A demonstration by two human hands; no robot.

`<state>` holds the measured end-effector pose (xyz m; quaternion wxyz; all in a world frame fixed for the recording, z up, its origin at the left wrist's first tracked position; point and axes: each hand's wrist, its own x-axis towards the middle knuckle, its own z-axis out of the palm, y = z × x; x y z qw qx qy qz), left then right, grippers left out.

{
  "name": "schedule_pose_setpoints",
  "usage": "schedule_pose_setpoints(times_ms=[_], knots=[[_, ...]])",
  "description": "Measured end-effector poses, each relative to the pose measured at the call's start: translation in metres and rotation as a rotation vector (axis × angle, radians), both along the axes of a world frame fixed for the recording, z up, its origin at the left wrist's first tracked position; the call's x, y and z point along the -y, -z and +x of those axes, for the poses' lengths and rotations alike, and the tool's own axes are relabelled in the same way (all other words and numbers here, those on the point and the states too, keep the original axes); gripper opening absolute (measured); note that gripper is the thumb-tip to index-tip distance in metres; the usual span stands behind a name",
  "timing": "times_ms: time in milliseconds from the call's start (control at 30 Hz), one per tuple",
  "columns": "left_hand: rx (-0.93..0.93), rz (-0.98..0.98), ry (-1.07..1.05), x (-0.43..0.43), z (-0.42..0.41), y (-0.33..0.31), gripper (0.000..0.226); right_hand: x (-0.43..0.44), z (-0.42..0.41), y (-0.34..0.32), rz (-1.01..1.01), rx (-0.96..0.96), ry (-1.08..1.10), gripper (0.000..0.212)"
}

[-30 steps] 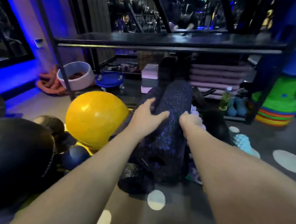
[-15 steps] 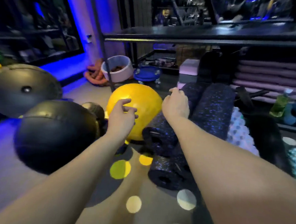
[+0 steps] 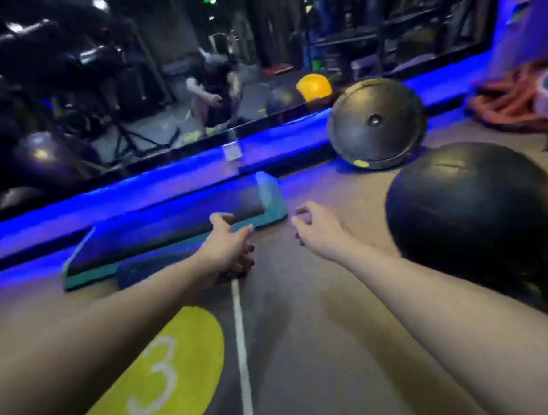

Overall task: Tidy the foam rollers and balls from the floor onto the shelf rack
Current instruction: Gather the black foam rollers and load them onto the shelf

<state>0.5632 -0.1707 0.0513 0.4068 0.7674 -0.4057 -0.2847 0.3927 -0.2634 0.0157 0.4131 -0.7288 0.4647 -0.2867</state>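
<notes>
Down at floor level in the head view, we see both bare arms stretched forward across the grey gym floor [image 3: 306, 337]. The left hand [image 3: 228, 246], at centre frame, has its thumb and forefinger spread apart and the other fingers loosely curled under, and it holds nothing. It lies over the near edge of a long teal-edged foam beam [image 3: 168, 233] that runs from the lower left toward the centre. We cannot tell through the blur whether the hand touches the beam. The right hand [image 3: 319, 232], just right of centre, hangs above the floor with its fingers loosely bent, gripping nothing and clear of the beam's end.

A large black ball [image 3: 471, 206] sits on the floor at the right edge, near the right forearm. Beyond it, in the upper right, a black half-dome balance trainer [image 3: 375, 123] leans tilted against the foot of the mirror wall [image 3: 114, 69], its flat underside facing us. A yellow ball [image 3: 313, 86] shows as a reflection in the glass at upper centre. A blue light strip [image 3: 158, 190] glows along the mirror's base, and a heap of orange ropes [image 3: 510, 103] lies at the far upper right. At the bottom, a yellow floor marker [image 3: 166, 370] bearing a 3 sits left of a white line [image 3: 241, 349].
</notes>
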Motion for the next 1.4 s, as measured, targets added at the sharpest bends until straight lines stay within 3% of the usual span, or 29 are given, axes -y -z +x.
schedule_pose_setpoints(times_ms=[167, 300, 567, 667, 767, 833, 900, 1033, 1100, 1133, 1233, 1300, 1400], knots=[[0.111, 0.066, -0.091, -0.02, 0.158, 0.072, 0.046, -0.032, 0.113, 0.047, -0.046, -0.136, -0.086, 0.028], [0.213, 0.168, -0.147, -0.034, 0.239, 0.139, 0.039, -0.047, 0.177, 0.103, -0.007, -0.344, -0.129, 0.031], [-0.244, -0.047, -0.381, -0.029, 0.3, 0.22, 0.056, 0.021, 0.304, 0.137, -0.066, -0.601, -0.104, 0.064], [-0.374, 0.015, -0.368, -0.033, 0.302, 0.244, 0.058, 0.05, 0.338, 0.159, -0.309, -0.801, -0.287, 0.081], [-0.393, 0.087, -0.418, -0.037, 0.293, 0.262, 0.062, 0.062, 0.351, 0.166, -0.341, -0.92, -0.271, 0.085], [-0.477, 0.093, -0.462, -0.036, 0.284, 0.261, 0.062, 0.051, 0.348, 0.167, -0.452, -0.913, -0.197, 0.072], [-0.591, 0.058, -0.564, -0.035, 0.279, 0.259, 0.065, 0.013, 0.335, 0.176, -0.77, -0.776, -0.121, 0.051], [-0.647, -0.079, -0.856, -0.042, 0.283, 0.282, 0.105, -0.056, 0.324, 0.162, -1.071, -0.411, -0.119, 0.049], [-0.788, -0.138, -0.972, -0.048, 0.282, 0.304, 0.121, -0.051, 0.328, 0.153, -0.868, -0.454, -0.134, 0.04], [-0.879, -0.161, -0.991, -0.057, 0.272, 0.295, 0.124, -0.045, 0.328, 0.15, -0.667, -0.566, -0.171, 0.05], [-0.984, -0.296, -0.972, -0.076, 0.232, 0.258, 0.102, -0.054, 0.309, 0.15, -0.136, -0.774, -0.365, 0.114], [-0.917, -0.31, -1.049, -0.078, 0.204, 0.241, 0.122, -0.076, 0.284, 0.148, -0.036, -0.774, -0.425, 0.134], [-0.73, -0.322, -0.993, -0.061, 0.147, 0.237, 0.142, -0.086, 0.217, 0.129, -0.01, -0.766, -0.313, 0.136]])
